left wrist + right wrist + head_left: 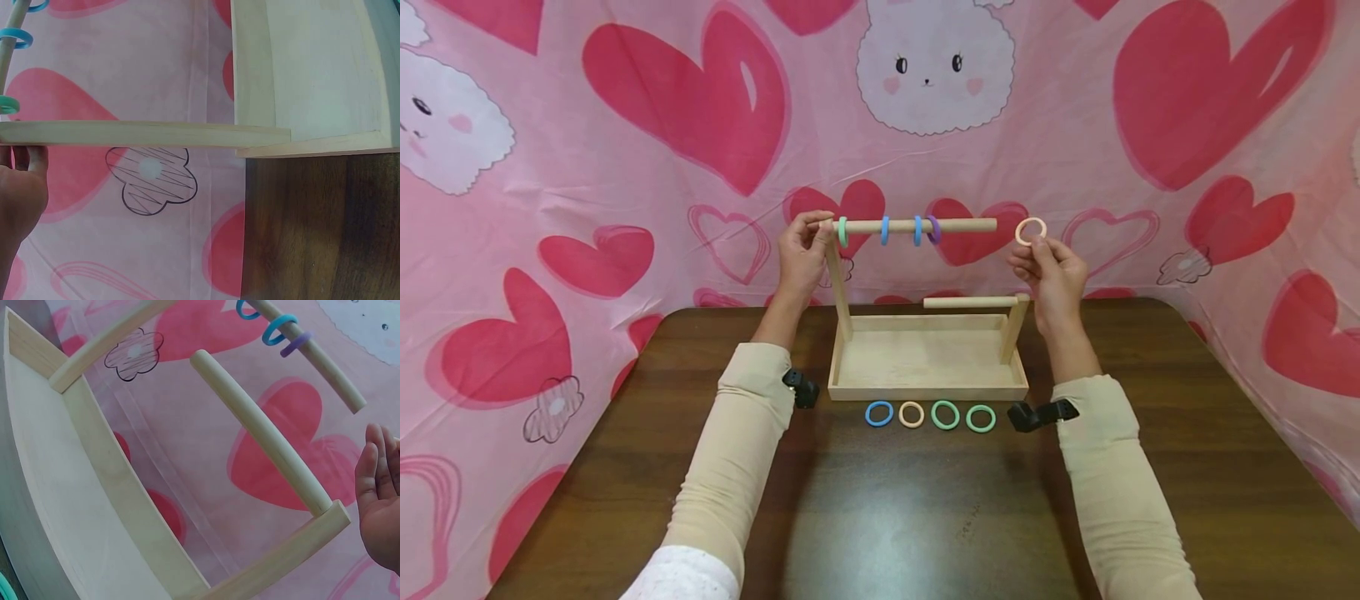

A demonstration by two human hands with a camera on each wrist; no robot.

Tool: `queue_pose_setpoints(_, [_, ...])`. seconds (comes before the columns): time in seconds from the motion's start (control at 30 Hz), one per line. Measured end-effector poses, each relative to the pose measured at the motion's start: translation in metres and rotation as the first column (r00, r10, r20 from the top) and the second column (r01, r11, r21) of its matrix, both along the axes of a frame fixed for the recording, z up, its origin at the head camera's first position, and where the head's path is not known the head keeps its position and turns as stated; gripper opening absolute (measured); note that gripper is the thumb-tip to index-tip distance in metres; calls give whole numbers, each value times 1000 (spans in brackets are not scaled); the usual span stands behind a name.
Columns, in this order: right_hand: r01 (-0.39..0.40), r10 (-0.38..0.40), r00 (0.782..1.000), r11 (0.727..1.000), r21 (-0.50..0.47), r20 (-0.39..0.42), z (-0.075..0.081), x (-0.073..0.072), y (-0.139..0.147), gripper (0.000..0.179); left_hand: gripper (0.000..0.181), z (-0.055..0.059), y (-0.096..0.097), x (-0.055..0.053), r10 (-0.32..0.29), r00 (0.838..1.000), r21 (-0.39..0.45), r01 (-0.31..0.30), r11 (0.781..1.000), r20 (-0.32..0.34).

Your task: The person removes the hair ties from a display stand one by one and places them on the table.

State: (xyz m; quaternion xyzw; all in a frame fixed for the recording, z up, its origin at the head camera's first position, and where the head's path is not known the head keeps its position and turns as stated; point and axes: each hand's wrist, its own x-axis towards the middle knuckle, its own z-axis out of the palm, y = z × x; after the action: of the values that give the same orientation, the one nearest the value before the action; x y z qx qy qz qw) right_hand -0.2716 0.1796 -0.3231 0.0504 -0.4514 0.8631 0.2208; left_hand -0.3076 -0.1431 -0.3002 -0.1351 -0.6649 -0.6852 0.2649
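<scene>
A wooden stand has a tray base [928, 393], a tall left post [837, 287] with a long upper rod [970, 225], and a short right post with a lower rod [962, 302]. On the upper rod hang a green ring [842, 232], a blue ring [884, 232], another blue ring [917, 231] and a purple ring [934, 230]. My left hand [802, 254] grips the top of the tall post. Off the rod's free right end, my right hand [1051, 271] pinches a peach ring [1022, 232] by its lower edge; in the right wrist view that ring is mostly out of frame.
In front of the tray lie a blue ring [867, 416], a peach ring [902, 416] and two green rings [935, 416] on the dark wooden table [880, 517]. Pink heart-patterned cloth [647, 167] hangs behind and at the sides.
</scene>
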Motion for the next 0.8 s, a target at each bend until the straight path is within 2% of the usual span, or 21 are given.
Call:
queue_pose_setpoints(0.53, [-60, 61, 998, 996, -64, 6, -8, 10, 11, 22, 23, -1, 0, -1, -3, 1000, 18, 3, 1000, -7])
queue_pose_setpoints(0.8, [-80, 86, 995, 992, -99, 57, -13, 15, 18, 19, 23, 0, 0, -1, -2, 1000, 12, 2, 1000, 0])
